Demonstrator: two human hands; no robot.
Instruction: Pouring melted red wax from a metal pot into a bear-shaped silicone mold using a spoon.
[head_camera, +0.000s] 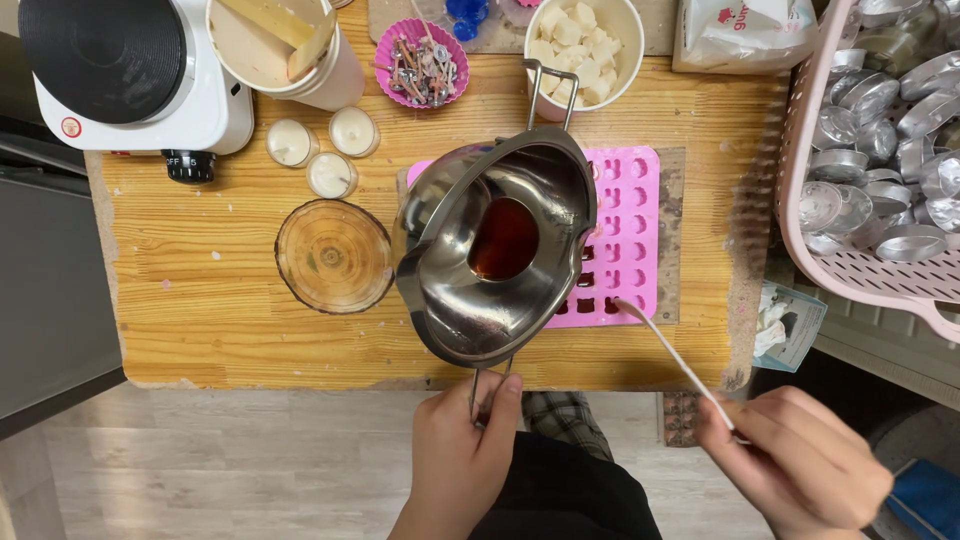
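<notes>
My left hand (462, 445) grips the wire handle of a steel melting pot (495, 250), which is held tilted over a pink silicone mould (632, 225). Dark red liquid pools in the pot's bottom. Some mould cavities in the lower rows hold dark red fill. My right hand (795, 460) pinches a thin white stick (668, 350); its far tip rests at the mould's lower right cavities. The pot covers the mould's left part.
A white electric hotplate (120, 70) stands at the back left. Beside it are a cup with wooden sticks (285, 45), three small white candles (330, 150), a round wooden coaster (333, 256), a pink cup of wicks (421, 65), a cup of wax chunks (582, 40), and a pink basket of metal tealight cups (880, 150).
</notes>
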